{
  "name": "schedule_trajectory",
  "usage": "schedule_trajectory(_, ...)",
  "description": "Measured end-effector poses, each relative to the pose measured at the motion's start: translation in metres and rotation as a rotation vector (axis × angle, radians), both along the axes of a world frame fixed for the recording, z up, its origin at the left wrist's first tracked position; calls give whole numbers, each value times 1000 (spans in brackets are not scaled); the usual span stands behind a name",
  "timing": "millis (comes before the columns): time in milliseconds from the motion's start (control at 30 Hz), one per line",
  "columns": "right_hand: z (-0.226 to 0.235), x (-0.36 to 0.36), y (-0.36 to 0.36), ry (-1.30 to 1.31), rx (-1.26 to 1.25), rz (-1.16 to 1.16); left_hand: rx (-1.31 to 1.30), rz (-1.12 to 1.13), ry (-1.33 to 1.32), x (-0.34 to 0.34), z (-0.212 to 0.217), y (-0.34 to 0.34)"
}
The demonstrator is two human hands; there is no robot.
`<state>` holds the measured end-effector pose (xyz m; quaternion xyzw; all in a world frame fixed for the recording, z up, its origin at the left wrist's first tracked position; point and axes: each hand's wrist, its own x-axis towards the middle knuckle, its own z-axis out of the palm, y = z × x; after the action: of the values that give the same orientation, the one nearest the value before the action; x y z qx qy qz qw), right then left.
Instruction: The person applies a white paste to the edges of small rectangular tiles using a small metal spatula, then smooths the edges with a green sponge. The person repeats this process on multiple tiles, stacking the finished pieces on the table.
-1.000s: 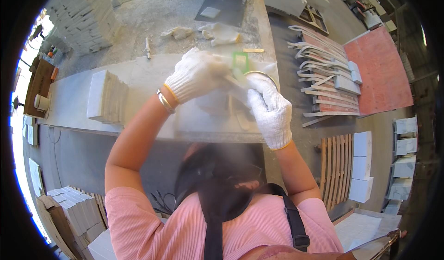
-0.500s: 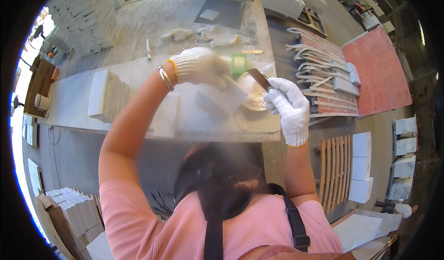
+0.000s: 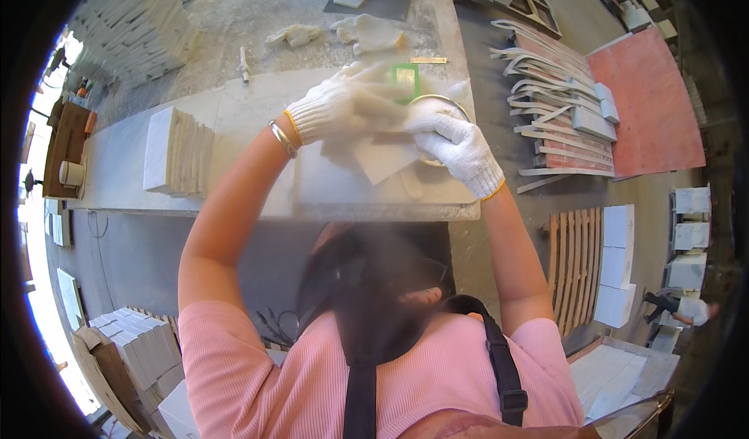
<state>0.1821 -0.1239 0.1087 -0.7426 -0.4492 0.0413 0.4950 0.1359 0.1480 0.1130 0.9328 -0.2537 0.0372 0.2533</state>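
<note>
My left hand (image 3: 343, 105), in a white knitted glove, grips a thin white tile (image 3: 384, 160), tilted above the worktable. Motion blurs its fingers. My right hand (image 3: 454, 146), gloved too, is closed on a putty knife (image 3: 394, 138), whose dark blade lies along the tile's upper edge; the glove hides its handle. Partly covered by the right hand is a round bowl (image 3: 443, 100) of whitish material. A small green-framed block (image 3: 405, 81) stands just beyond the fingers.
The worktable (image 3: 257, 103) carries a stack of white tiles (image 3: 173, 154) at left, and loose gloves (image 3: 367, 33) and a white stick (image 3: 243, 64) farther back. To the right are pale strips (image 3: 554, 111) on a reddish board (image 3: 651, 103) and a slatted pallet (image 3: 576, 267). A person (image 3: 686, 310) is far right.
My right hand has moved left and inward, bringing the putty knife from above the bowl to the tile. The left hand stays near the same place, with its tile. The view has shifted slightly.
</note>
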Motion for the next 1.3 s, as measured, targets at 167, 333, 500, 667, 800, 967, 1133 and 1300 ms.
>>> schedule_trajectory(167,-2,-10,-2,-40,-80,-58,-18,11,-65,-3,-5,-4)
schedule_trajectory(333,4,-38,-21,169,-128,-103,-7,55,-204,-7,-7,-11)
schedule_trajectory(500,5,-36,-15,322,-116,-153,-18,56,-209,-7,-6,-11)
schedule_trajectory(667,4,-41,-8,217,-112,-160,-7,64,-173,-8,-4,-11)
schedule_trajectory(800,6,-71,-23,353,-112,-117,-10,53,-170,-6,-5,-10)
schedule_trajectory(967,-1,-67,-58,630,-27,-336,11,17,-27,-2,8,-5)
schedule_trajectory(1133,-28,-18,-75,187,-203,-590,310,-155,128,13,33,-12)
schedule_trajectory(1300,-48,9,-58,-36,-814,-591,281,-216,263,26,46,-19)
